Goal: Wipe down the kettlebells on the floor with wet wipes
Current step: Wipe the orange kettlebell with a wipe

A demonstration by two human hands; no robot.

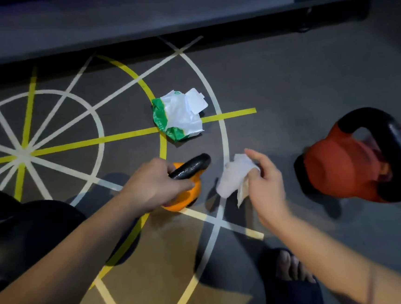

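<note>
Dark floor (285, 76) with painted lines carries three kettlebells, the orange kettlebell (189, 196), red kettlebell (336, 164) and black kettlebell (31, 229), and one pack (179, 116) of wipes. The left hand (153, 182) grips the orange kettlebell's handle (193, 167), whose long axis runs left to right, slightly away. The right hand (267, 182) pinches one wipe (233, 175) just right of that handle, so it is the nearer hand for wiping.

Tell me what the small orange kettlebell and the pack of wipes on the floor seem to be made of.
Orange kettlebell: likely cast metal under a smooth orange coating, vinyl or paint; its black handle has a dull, faintly pebbled sheen. Pack of wipes: thin glossy plastic film, white and green, crumpled into sharp creases.
</note>
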